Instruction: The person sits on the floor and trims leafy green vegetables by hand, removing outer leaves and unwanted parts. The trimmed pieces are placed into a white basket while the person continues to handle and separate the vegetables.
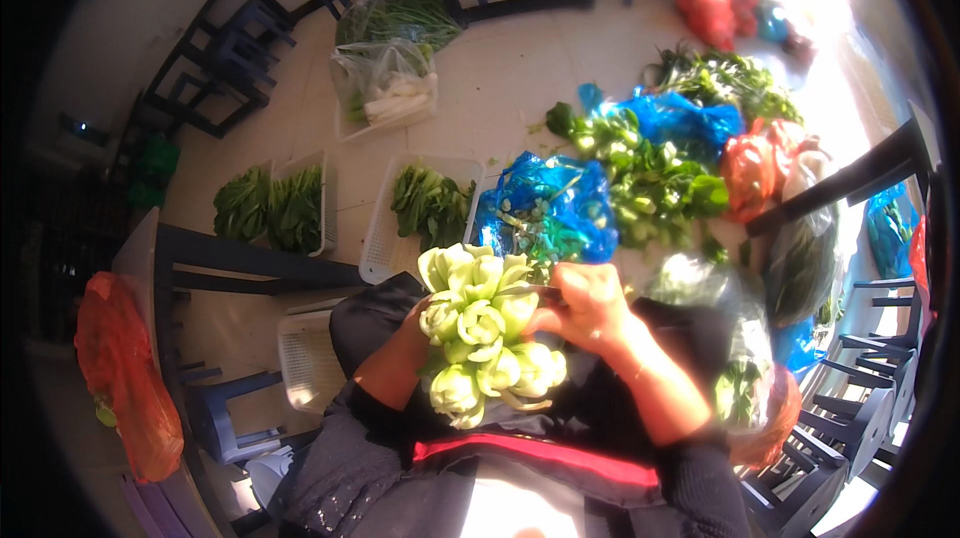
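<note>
A bunch of pale green bok choy (480, 323) is held over my lap, stem ends up. My left hand (412, 338) grips it from the left side; its fingers are mostly hidden behind the stems. My right hand (592, 306) is closed on a small knife (522, 290), whose thin dark blade lies against the upper stems. Just beyond the bunch, an open blue plastic bag (550, 200) holds scraps of greens. To its left, a white basket (372, 256) contains more leafy greens (432, 206).
Loose greens (660, 188) are heaped on the floor at right, beside a red bag (752, 176). Another white basket (328, 200) of greens stands left. Farther off is a bagged crate of white radishes (398, 98). A table (262, 256) with a hanging red bag (128, 378) stands left; stools (850, 418) are at right.
</note>
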Motion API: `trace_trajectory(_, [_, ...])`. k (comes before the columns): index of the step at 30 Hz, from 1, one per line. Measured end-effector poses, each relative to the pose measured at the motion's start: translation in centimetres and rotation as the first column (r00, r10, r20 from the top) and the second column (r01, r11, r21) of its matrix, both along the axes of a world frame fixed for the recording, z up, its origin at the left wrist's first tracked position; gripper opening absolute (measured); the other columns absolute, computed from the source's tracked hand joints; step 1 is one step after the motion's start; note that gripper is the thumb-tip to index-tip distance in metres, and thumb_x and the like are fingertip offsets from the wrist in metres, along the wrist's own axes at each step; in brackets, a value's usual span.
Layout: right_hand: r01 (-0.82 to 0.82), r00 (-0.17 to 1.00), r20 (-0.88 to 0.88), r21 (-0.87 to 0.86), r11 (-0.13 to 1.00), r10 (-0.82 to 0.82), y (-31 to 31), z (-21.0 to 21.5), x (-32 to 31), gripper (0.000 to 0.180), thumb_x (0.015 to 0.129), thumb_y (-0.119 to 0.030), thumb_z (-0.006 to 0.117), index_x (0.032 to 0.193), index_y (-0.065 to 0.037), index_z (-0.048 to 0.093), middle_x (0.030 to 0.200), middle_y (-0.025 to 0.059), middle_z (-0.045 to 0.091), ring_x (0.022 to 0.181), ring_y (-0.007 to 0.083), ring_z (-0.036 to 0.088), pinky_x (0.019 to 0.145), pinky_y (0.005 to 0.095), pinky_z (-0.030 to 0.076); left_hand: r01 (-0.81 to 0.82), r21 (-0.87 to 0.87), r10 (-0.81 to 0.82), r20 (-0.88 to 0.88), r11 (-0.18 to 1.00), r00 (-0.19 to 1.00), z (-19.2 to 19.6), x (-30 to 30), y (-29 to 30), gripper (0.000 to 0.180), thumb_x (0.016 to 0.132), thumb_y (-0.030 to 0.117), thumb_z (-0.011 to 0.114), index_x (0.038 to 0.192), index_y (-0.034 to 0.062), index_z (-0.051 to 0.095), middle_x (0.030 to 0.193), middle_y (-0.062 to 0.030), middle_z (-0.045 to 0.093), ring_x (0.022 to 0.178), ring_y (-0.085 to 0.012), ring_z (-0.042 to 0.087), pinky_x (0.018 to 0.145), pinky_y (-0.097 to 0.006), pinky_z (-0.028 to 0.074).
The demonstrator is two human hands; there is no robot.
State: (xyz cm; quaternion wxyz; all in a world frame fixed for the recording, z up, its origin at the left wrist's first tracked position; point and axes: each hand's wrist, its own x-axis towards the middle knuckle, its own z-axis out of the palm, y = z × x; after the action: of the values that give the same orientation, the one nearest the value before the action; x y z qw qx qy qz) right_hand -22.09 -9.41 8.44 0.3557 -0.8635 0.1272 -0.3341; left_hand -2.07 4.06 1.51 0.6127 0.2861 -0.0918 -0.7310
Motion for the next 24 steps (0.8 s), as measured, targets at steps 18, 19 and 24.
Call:
trace_trajectory(18, [0.122,0.957,-0.285,0.265,0.957,-0.044,-1.2,2.1,-0.9,0.03,0.083,-0.017,0.077,0.079,-0.001,0.053,0.076,0.0111,0.067,0.061,0.0168,0.063,0.056,0.0305,0.05,0.33,-0.167,-0.187,0.558,0.929,0.809,3.0,4.6,-1.3,0.059,0.091,0.046,0.06,0.137,0.01,0.048,0.134,-0.0162,0.052,0.123,-0.0321,0.052,0.107,-0.048,0.041])
trace_trajectory(19, [0.125,0.967,-0.245,0.204,0.971,-0.073,-0.8,1.9,-0.5,0.037,0.084,-0.026,0.076,0.077,-0.002,0.049,0.071,0.0124,0.061,0.06,0.0238,0.061,0.055,0.0344,0.048,0.45,-0.099,-0.154,0.856,0.888,0.493,4.0,4.6,-1.7,0.062,0.091,0.047,0.061,0.138,0.01,0.048,0.138,-0.0145,0.052,0.125,-0.0294,0.051,0.109,-0.045,0.04])
trace_trajectory(24, [0.175,0.961,-0.215,-0.004,0.985,-0.171,0.2,0.6,-0.2,0.037,0.083,-0.032,0.075,0.079,-0.005,0.051,0.069,0.0128,0.059,0.063,0.0318,0.062,0.055,0.0405,0.05,0.534,-0.212,-0.194,0.773,0.818,0.604,4.1,4.2,-1.8,0.08,0.079,0.027,0.083,0.145,0.0089,0.041,0.146,-0.0051,0.047,0.13,-0.0149,0.047,0.115,-0.033,0.032])
